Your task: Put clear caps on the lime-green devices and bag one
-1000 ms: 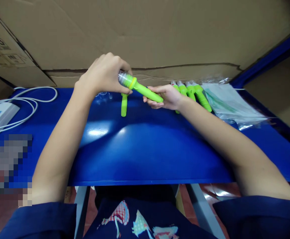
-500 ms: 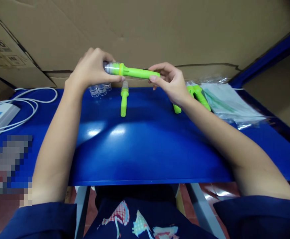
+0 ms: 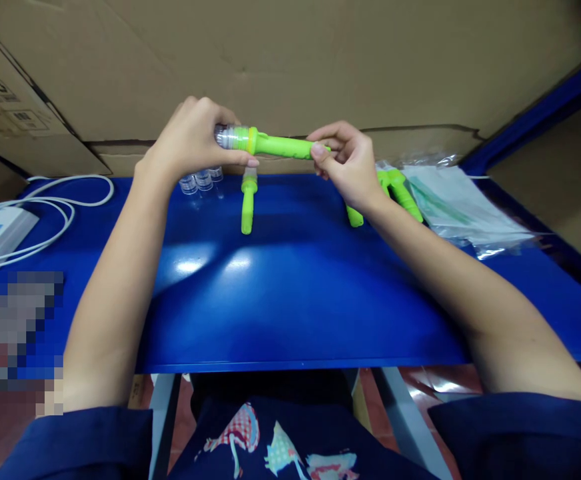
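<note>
A lime-green flashlight-shaped handle (image 3: 290,147) with a yellow ring and a clear head lies level in the air above the back of the table. My left hand (image 3: 188,143) is wrapped round the clear head, hiding its far end. The fingertips of my right hand (image 3: 348,163) pinch the narrow tail end. Just below, a similar green handle with a clear tip (image 3: 248,203) rests on the blue surface. Several clear plastic caps (image 3: 203,180) stand beneath my left hand. Beyond my right wrist lie more green handles (image 3: 398,190), partly covered by the arm.
Cardboard (image 3: 290,67) walls off the back of the blue table (image 3: 290,313). On the right are clear plastic bags (image 3: 470,203). A white cable (image 3: 73,220) loops over a white box (image 3: 8,230) on the left, behind a pixelated patch (image 3: 20,320).
Both hands and the green handle between them have shifted slightly to the right. My right fingers now cover a little more of its tail end. The things on the table have stayed put.
</note>
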Motion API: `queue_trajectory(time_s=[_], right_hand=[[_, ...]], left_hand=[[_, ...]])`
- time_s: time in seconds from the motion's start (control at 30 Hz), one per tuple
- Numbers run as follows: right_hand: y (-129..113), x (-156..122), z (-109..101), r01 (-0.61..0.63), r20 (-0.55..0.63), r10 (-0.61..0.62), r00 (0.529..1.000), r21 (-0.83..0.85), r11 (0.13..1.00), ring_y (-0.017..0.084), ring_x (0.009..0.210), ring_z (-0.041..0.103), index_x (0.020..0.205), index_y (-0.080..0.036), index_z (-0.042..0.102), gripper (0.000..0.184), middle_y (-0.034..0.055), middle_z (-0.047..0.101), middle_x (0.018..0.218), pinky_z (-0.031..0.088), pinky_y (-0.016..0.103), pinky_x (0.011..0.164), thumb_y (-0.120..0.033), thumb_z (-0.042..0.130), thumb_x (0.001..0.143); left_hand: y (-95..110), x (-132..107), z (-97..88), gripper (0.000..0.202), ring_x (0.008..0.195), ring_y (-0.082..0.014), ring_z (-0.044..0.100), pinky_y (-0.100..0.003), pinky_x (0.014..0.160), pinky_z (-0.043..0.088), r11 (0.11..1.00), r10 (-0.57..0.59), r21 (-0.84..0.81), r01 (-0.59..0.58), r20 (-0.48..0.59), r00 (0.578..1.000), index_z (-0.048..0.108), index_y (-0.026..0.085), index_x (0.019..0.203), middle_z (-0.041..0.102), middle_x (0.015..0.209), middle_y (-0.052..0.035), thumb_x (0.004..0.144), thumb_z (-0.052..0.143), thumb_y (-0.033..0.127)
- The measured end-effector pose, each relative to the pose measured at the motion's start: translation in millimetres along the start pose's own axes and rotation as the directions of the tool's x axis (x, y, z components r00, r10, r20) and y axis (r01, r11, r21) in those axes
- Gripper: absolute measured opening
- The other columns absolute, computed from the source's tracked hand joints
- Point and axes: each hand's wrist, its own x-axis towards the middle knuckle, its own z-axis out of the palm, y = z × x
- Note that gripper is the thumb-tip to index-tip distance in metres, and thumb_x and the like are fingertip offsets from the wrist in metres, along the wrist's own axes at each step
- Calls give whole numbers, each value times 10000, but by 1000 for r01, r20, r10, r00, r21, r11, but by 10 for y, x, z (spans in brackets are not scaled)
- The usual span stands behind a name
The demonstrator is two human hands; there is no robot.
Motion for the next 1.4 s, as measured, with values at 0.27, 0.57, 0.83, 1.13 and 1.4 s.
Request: queue_trajectory(time_s=[0.27,0.57,0.83,1.13,1.4], right_hand=[[-126,-13,-16,-169,130,141,982,246,954,83,486,386,816,-233,469,554,17,588,696,274,232,408,-759,629,885],[-110,12,23,-509,322,425,846,253,823,64,431,272,795,-225,429,447,-40,467,603,235,204,370,-595,580,995],[-149,-74,105,70,100,-39,994,-330,941,280,1082,663,1243,-232,603,442,137,675,1214,568,402,881,-599,479,1031],[-275,-214,139,267,226,-144,963,-762,591,357,1121,638,1346,-158,576,487,205,666,1210,498,486,927,-488,348,1070],[-327,-203,88,189,255,-28,967,-636,748,336,961,646,1124,-180,633,391,136,695,907,451,380,772,-521,488,1000]], left_hand=[[47,22,38,762,602,-153,384,-342,652,268,997,48,70,-42,-94,994,791,121,1128,699,801,-99,849,581,798],[58,48,87,670,616,-176,422,-338,632,284,990,8,138,-4,-26,1000,795,165,1142,668,766,-83,838,599,729],[-1,28,66,573,610,-117,297,-318,619,232,998,-44,34,46,-42,998,641,185,709,411,582,11,812,624,748],[130,22,35,707,623,-62,194,-305,640,170,999,22,-38,-22,2,1000,458,150,554,236,557,49,825,581,791],[166,10,31,667,590,-89,292,-317,613,240,997,1,-78,5,73,997,546,155,562,449,499,0,847,596,756]])
